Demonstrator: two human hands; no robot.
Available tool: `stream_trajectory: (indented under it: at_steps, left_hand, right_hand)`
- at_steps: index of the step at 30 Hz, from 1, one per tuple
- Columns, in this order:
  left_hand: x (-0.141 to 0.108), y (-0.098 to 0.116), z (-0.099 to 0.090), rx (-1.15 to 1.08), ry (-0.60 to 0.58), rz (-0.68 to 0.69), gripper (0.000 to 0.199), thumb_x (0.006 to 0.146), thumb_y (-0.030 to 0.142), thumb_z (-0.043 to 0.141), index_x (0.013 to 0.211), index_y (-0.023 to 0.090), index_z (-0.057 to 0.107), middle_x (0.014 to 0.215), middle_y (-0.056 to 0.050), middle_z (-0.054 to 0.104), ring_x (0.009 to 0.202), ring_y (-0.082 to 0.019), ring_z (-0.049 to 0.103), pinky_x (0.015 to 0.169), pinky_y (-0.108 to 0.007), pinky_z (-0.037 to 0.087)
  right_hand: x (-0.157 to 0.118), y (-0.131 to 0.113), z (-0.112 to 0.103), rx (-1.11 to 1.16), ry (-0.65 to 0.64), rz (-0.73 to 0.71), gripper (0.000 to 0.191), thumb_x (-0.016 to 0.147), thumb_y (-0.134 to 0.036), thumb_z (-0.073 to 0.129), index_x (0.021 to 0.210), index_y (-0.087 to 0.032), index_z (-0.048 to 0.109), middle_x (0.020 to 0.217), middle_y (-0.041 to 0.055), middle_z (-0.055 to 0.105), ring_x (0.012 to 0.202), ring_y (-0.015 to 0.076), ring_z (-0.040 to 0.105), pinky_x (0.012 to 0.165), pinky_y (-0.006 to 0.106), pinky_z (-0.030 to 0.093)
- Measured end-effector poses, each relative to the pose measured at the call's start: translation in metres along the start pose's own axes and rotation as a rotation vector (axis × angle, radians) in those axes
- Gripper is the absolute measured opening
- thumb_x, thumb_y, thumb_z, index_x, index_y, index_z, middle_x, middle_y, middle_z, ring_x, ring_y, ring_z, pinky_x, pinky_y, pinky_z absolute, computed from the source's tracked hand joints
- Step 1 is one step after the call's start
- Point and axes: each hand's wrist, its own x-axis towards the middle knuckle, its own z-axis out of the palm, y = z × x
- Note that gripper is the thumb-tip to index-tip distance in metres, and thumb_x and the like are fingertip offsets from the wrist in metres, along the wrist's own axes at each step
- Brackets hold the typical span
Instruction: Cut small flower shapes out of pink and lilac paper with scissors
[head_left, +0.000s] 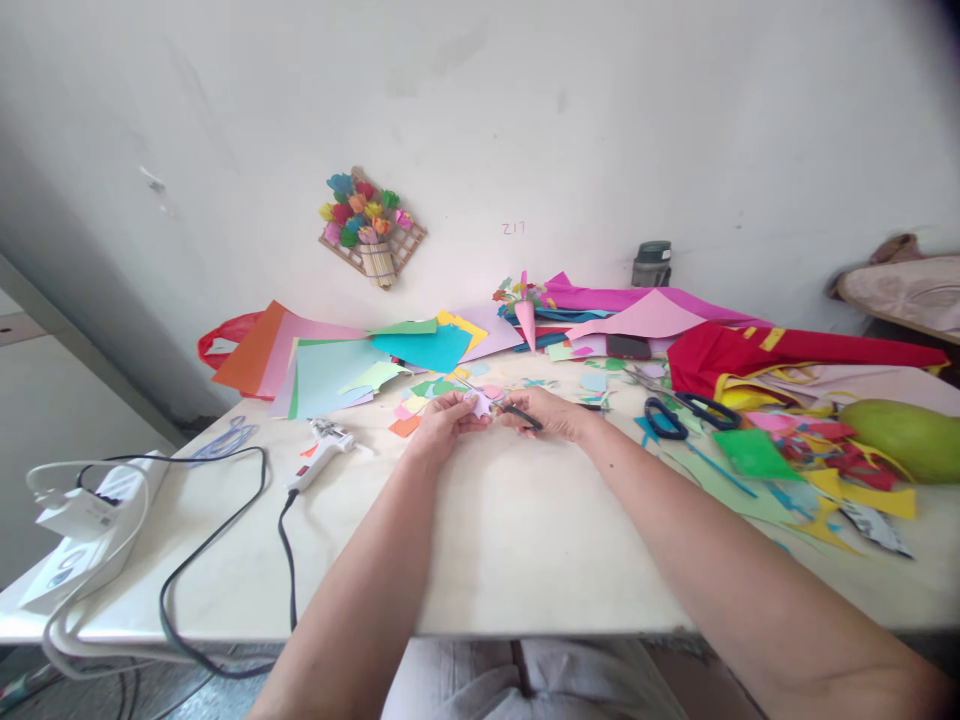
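Left grip (448,420) pinches a lilac paper piece (482,404) over the counter (540,540); right grip (541,411) is closed round black-handled scissors (525,417), the blades right by that piece. With steel so near the left grip, a slip could nick skin, or a hasty snip spoil the edge. Just beyond, paper scraps (431,388) could hide a dropped piece; farther back lies a teal paper sheet (424,347)
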Motion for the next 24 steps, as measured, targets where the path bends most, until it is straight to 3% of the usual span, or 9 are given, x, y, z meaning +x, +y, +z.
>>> stream_trajectory:
  at_steps: [24]
  left_hand:
    - [0.0016,-0.0001,0.0015,0.012,0.044,0.014,0.042,0.051,0.041,0.091,0.07,0.015,0.063,0.065,-0.002,0.069,0.058,-0.015,0.065,0.063,-0.029,0.055]
  right_hand:
    - [0.0022,0.0032,0.0005,-0.074,0.007,-0.003,0.027,0.063,-0.039,0.073,0.069,-0.015,0.061,0.047,-0.0073,0.047,0.037,0.0055,0.038,0.036,0.02,0.03]
